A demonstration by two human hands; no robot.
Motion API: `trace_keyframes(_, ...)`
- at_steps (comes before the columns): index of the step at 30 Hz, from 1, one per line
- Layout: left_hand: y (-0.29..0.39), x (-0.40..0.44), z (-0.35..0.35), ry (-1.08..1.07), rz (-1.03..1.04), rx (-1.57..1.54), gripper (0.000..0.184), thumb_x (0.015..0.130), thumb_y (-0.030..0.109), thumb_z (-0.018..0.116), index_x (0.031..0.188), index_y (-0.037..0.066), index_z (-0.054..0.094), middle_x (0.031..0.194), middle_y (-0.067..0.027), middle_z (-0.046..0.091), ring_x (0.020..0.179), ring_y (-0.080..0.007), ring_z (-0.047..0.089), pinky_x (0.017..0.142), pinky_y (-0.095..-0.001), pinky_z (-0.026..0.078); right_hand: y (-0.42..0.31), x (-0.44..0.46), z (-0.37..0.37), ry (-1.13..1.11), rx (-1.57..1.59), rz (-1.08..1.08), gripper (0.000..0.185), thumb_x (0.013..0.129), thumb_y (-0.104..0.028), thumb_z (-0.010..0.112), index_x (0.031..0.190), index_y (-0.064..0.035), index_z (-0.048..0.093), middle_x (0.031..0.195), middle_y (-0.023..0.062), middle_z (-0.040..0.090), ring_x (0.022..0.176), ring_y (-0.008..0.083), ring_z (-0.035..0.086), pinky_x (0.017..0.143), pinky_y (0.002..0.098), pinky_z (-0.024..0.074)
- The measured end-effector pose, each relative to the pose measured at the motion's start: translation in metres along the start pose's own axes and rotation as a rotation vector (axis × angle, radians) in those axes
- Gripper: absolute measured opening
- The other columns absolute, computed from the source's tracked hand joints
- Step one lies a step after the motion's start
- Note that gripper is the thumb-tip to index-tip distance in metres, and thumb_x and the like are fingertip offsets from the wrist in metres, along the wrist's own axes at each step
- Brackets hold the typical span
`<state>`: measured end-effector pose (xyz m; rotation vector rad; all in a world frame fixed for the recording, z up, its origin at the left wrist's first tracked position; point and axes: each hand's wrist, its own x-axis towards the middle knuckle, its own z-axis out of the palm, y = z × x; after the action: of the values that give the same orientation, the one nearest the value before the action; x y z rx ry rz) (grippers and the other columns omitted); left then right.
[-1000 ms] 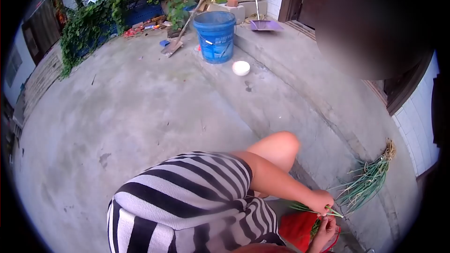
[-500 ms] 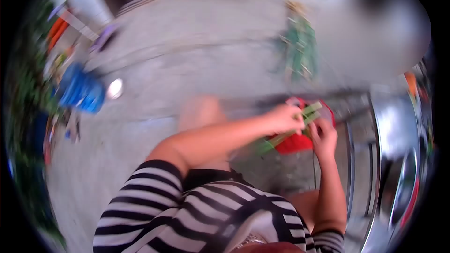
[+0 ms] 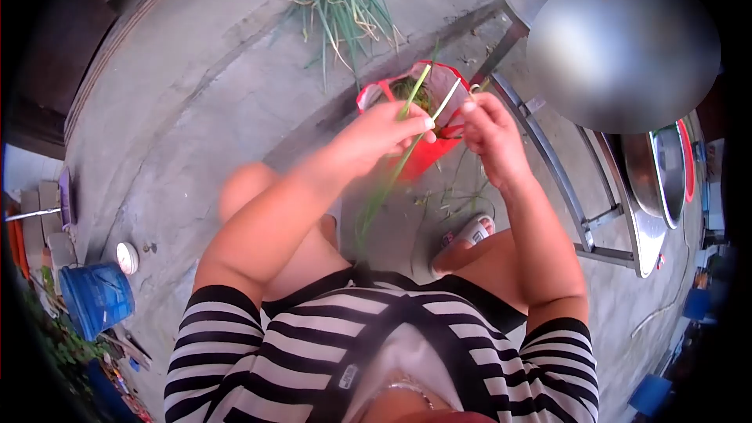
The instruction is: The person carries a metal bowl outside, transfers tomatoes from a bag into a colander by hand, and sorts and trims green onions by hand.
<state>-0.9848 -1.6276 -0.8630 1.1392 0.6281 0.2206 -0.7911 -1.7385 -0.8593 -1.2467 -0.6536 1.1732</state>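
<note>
My left hand (image 3: 385, 131) is closed around a few green onions (image 3: 403, 158), their pale cut-looking ends pointing up and away and their green leaves trailing down toward my lap. Just right of it, my right hand (image 3: 493, 135) is pinched, with a thin pale strip (image 3: 475, 88) showing at the fingertips. Both hands are over a red plastic bag (image 3: 429, 160), which stands open on the floor with green scraps inside. Farther off, a loose bunch of green onions (image 3: 345, 0) lies on the concrete.
A metal-framed table (image 3: 548, 168) stands close on the right, with a steel basin (image 3: 667, 172) by it. Green scraps (image 3: 462, 202) litter the floor near my sandalled foot (image 3: 474, 233). At the left are a blue bucket (image 3: 98, 298) and a white round lid-like object (image 3: 127, 258).
My view has turned right, so the bag and hands appear farther up and left. My hands, close together on the stalks before, are now slightly apart, with the stalks in the left.
</note>
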Motion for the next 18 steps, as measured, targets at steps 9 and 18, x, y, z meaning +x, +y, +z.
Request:
trace_keyframes(9,-0.011,0.019,0.012,-0.010,-0.035,0.000,0.020,0.095,0.026,0.065,0.102,0.007,0.064,0.090,-0.0015,0.066,0.067,-0.0015,0.045,0.054,-0.0176,0.033,0.009,0.009,0.003,-0.122,-0.198,-0.047,0.013,0.096,-0.021,0.065,0.098,-0.0090,0.063,0.081,-0.0046,0.064,0.061,0.0004,0.044,0.052,0.0180,0.0276)
trace_keyframes(18,-0.008,0.022,0.010,-0.073,-0.090,-0.039,0.021,0.095,0.028,0.061,0.097,0.008,0.066,0.083,0.0012,0.062,0.065,-0.0019,0.044,0.051,-0.0168,0.031,0.001,0.022,-0.030,0.116,-0.254,-0.135,0.010,0.096,-0.013,0.060,0.089,-0.0065,0.061,0.078,-0.0050,0.059,0.072,0.0041,0.051,0.065,0.0218,0.0412)
